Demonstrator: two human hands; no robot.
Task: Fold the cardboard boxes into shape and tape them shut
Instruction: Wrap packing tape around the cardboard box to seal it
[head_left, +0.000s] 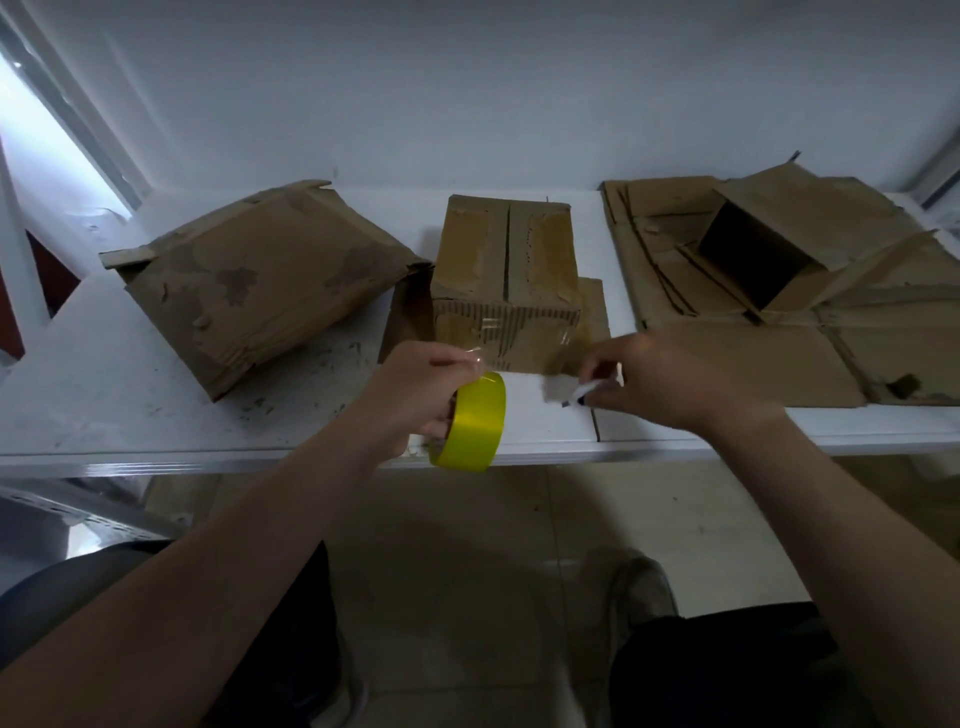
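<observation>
So the middle box (506, 275) sits folded up at about 12 o'clock on the white bench (130, 405), top flaps meeting in a seam down the centre and some shiny clear tape glinting across its front face. My left hand (415, 395) is curled round a yellow tape roll (472, 421), holding it on edge right at the front lip of the bench, around 7 o'clock from that box. The right hand (670, 384) is at about 4 o'clock from the box, fingers pinched together on a small white thing (582, 392) with a dark tip; it's too blurry to tell what it is. Both hands cover the bottom front edge of the box, so I can't tell how the tape ends down there. At 9 o'clock there's a bigger, beat-up box (260, 280) tilted over, and its right corner butts up against the middle box. Over at 3 o'clock a stack of flattened cardboard (727, 358) takes up that whole end of the bench, with one open box (763, 254) lying on top, dark inside facing up. A loose flap (592, 306) pokes out beside the middle box on its right. Below the bench edge you can see tiled floor (467, 519) and a shoe (644, 587) at 6 o'clock.
</observation>
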